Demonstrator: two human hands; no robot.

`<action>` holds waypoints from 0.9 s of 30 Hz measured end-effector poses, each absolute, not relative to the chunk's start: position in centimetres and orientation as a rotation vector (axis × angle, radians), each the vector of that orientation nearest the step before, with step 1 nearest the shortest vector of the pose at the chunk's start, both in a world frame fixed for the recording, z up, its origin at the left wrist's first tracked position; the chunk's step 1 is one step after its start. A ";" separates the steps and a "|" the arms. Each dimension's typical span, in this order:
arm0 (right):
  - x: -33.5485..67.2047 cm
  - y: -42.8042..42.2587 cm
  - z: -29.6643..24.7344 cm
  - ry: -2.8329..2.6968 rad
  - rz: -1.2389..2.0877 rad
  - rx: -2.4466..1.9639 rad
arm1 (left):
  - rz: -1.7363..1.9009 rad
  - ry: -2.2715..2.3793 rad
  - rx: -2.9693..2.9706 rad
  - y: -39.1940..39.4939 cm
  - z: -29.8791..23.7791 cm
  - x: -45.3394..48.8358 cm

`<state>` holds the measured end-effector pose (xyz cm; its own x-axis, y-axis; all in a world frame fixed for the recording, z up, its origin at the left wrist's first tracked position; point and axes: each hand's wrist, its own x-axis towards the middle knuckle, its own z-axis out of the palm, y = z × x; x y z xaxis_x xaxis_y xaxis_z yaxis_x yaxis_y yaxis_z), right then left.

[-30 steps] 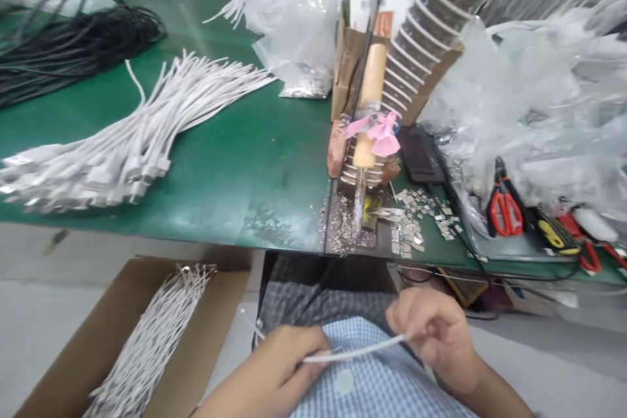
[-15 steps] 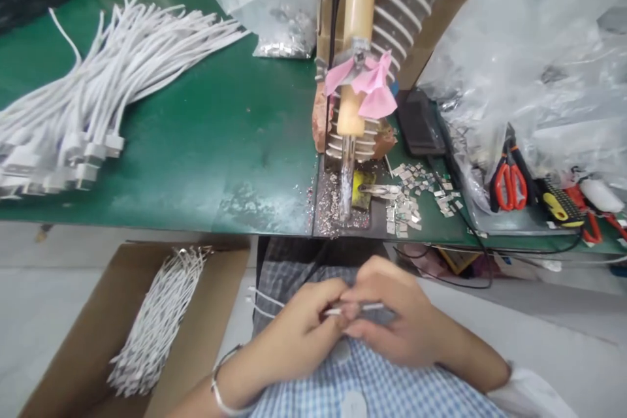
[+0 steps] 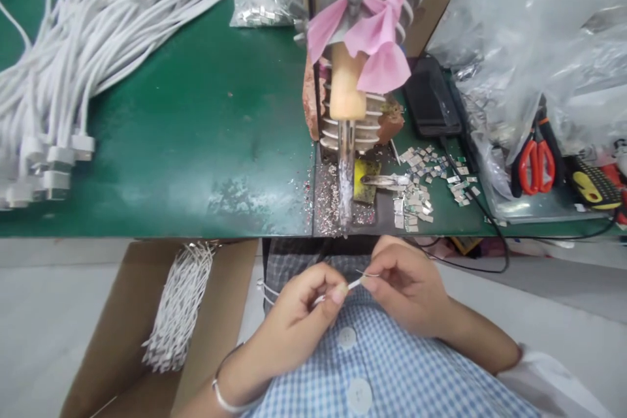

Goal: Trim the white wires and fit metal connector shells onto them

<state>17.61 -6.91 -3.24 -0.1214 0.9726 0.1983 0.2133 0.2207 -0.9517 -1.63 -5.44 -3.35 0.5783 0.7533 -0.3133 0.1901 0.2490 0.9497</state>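
My left hand (image 3: 304, 310) pinches a thin white cable (image 3: 351, 284) near its stripped end, low in the view over my checked shirt. My right hand (image 3: 401, 287) pinches the bare wire tips at that same end. Both hands sit just below the green table's front edge (image 3: 196, 225). Right above them a soldering iron (image 3: 345, 111) with a wooden handle and pink paper tied round it points down at a spot strewn with solder bits (image 3: 333, 206).
A large bundle of white cables with plugs (image 3: 63, 98) lies on the left of the table. A cardboard box (image 3: 122, 339) holding more white cables stands on the floor at left. Small metal pieces (image 3: 416, 189), red scissors (image 3: 536, 163) and plastic bags (image 3: 529, 32) fill the right.
The camera has tilted down and closer to the table. My hands came together on the cable's end, from holding it stretched apart to both pinching near its tip.
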 end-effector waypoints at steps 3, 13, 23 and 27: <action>17.5 -6.7 -3.0 -1.569 0.983 -1.117 | 0.459 0.904 1.377 -5.3 -3.2 -1.6; 18.3 -6.4 -2.5 -1.866 0.979 -1.110 | 0.595 1.030 1.508 -5.2 -3.1 -1.9; 17.0 -7.0 -3.0 -1.611 0.916 -0.894 | 0.583 0.726 1.161 -6.4 -3.2 -1.2; 16.5 -7.1 -3.1 -1.518 0.909 -0.868 | 0.631 0.650 1.057 -6.9 -3.7 -0.8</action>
